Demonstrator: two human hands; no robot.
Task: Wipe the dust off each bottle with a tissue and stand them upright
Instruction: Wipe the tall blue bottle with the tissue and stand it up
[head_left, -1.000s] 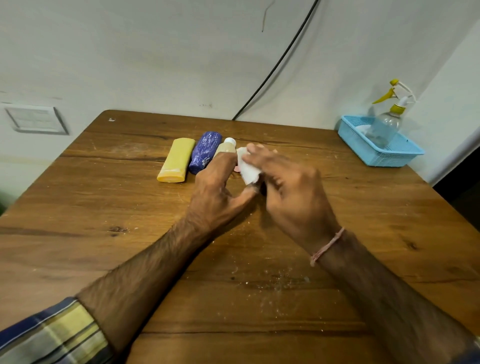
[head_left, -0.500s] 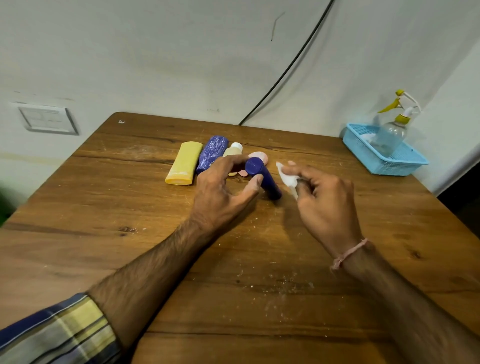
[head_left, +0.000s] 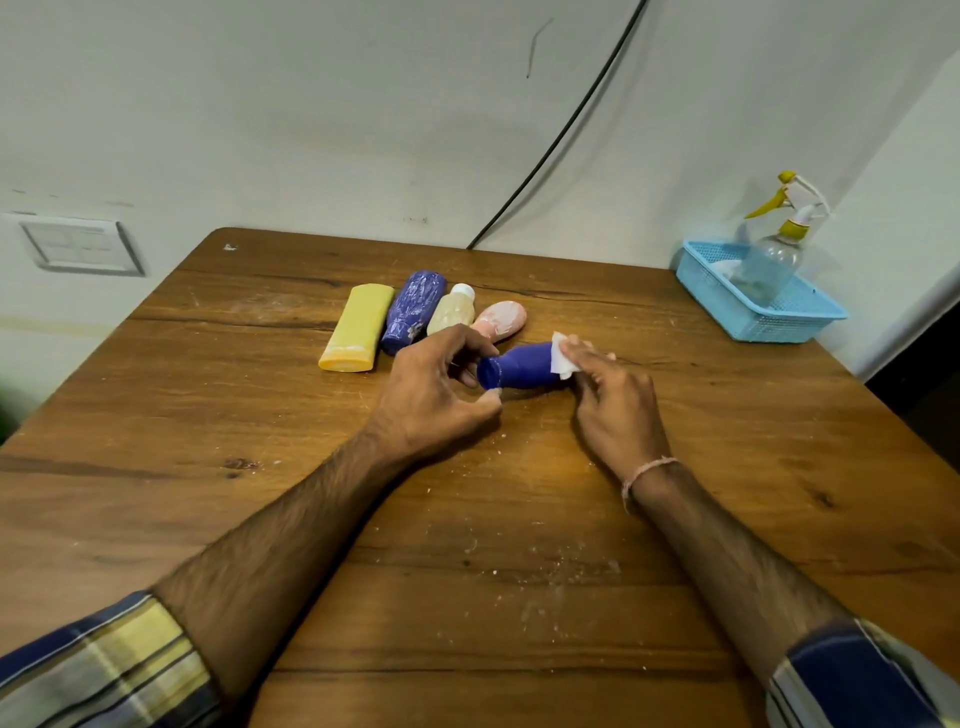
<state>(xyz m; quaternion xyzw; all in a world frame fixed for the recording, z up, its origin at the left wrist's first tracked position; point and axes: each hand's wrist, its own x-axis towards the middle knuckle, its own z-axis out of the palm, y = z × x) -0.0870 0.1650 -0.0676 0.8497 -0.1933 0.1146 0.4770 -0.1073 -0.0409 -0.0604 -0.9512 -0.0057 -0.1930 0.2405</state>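
A small dark blue bottle (head_left: 519, 365) lies sideways just above the table, its cap end pinched by my left hand (head_left: 441, 395). My right hand (head_left: 613, 400) presses a white tissue (head_left: 563, 356) against the bottle's other end. Behind them a row of dusty bottles lies flat on the wooden table (head_left: 260, 493): a yellow bottle (head_left: 358, 328), a purple bottle (head_left: 415, 310), a beige bottle with a white cap (head_left: 453, 310) and a pink bottle (head_left: 501, 319), partly behind my left fingers.
A light blue basket (head_left: 769, 306) stands at the table's back right corner with a clear spray bottle (head_left: 774, 257) in it. White dust specks lie on the table in front of me. A black cable (head_left: 550, 150) runs down the wall behind.
The blue bottle has turned from pointing away to lying crosswise between my hands. My right hand has brought the tissue back onto the bottle's end.
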